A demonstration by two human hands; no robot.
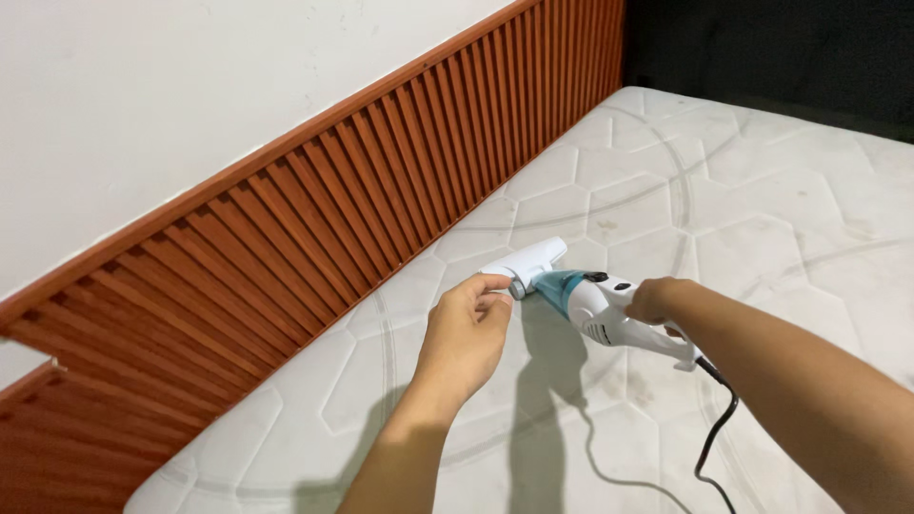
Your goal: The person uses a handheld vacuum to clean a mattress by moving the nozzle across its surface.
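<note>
A: Two hands on one machine here, folks. The right hand (655, 301) is wrapped shut around the body of the small white handheld vacuum cleaner with a teal see-through dust cup (598, 306), holding it just above the bare white quilted mattress (762, 190).

B: And the left hand (468, 333)?

A: Up at the front end, its grip narrow, fingertips pinched on the neck where the wide white plastic nozzle head (531, 262) joins the dust cup. The nozzle points toward the slatted reddish-brown wooden headboard (314, 219), which runs along under the plain white wall (143, 95).

B: The cord?

A: A thin black power cord (712, 438) trails from the rear of the handle down over the mattress toward the bottom edge of the view.

B: So which step would you call this?

A: My read: seating or turning the nozzle, not yet sweeping. The head hovers near the mattress strip beside the headboard, though I can't tell whether it touches the fabric.

B: And the next move?

A: I'd judge it calls for a firm, square fit at that joint, with the right hand keeping the body steady
</note>
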